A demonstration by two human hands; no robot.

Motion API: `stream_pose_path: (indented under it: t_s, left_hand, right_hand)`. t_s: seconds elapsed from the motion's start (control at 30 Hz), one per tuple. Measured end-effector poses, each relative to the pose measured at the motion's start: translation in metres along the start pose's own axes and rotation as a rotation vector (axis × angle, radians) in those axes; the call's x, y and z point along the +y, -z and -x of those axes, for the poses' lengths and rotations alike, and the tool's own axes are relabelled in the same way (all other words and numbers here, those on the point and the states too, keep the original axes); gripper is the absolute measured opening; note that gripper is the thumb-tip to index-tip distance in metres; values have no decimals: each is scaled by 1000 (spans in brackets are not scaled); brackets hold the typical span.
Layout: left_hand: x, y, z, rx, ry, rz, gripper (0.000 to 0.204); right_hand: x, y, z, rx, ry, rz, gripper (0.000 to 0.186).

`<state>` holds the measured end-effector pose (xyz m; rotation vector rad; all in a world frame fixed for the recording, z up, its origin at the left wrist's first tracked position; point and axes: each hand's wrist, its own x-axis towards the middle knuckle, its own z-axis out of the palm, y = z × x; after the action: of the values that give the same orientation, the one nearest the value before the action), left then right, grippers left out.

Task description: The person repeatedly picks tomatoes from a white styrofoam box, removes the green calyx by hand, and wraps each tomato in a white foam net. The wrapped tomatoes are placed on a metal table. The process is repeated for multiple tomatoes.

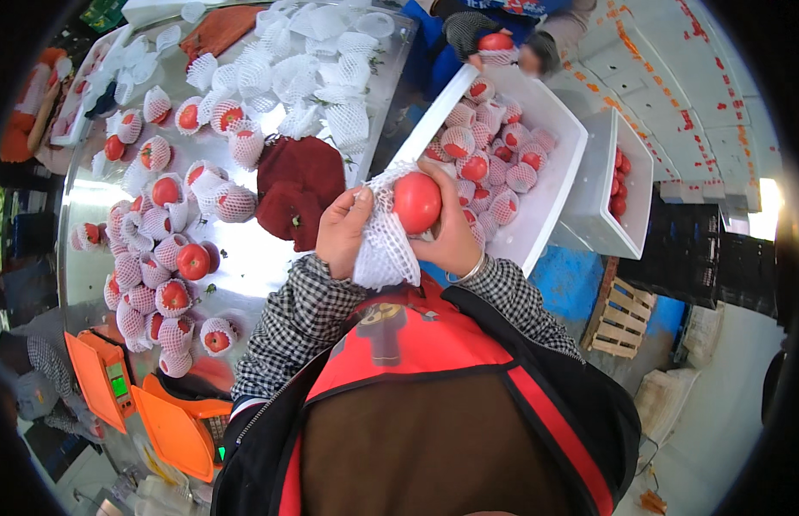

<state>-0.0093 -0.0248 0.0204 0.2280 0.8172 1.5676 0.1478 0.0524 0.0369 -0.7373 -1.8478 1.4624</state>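
My right hand [456, 239] is wrapped round a smooth red tomato [416, 205] in front of my chest. A white foam net sleeve [385, 249] is pinched by the thumb and fingers of my left hand [341, 230], and it touches the tomato's left side. Most of the tomato shows bare. On the metal table [244, 292] to the left lie several tomatoes in foam nets [154, 271], and a bare tomato [193, 261] among them. A dark red cloth [300, 193] rests just left of my hands.
A white foam box [537, 225] of netted tomatoes stands to the right; beyond it, a grey bin [580, 215] holds bare ones. Empty foam nets [322, 73] are heaped at the back. Orange scales [171, 421] sit at left. A co-worker's gloved hands [468, 34] hold a tomato.
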Motion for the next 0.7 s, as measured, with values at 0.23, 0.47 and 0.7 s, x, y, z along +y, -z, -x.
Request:
stream_pose_path:
  t_s: [0.23,0.47,0.7]
  left_hand:
    - [3,-10,17,-123,281,214,42]
    - [22,19,26,-15,67,-578,21]
    - [-9,0,23,-134,-243,-1395,62]
  right_hand:
    - [26,12,10,230,-692,-1196,44]
    - [22,50,7,306,-626,-1235,44]
    - [25,28,11,317,-237,-525,36]
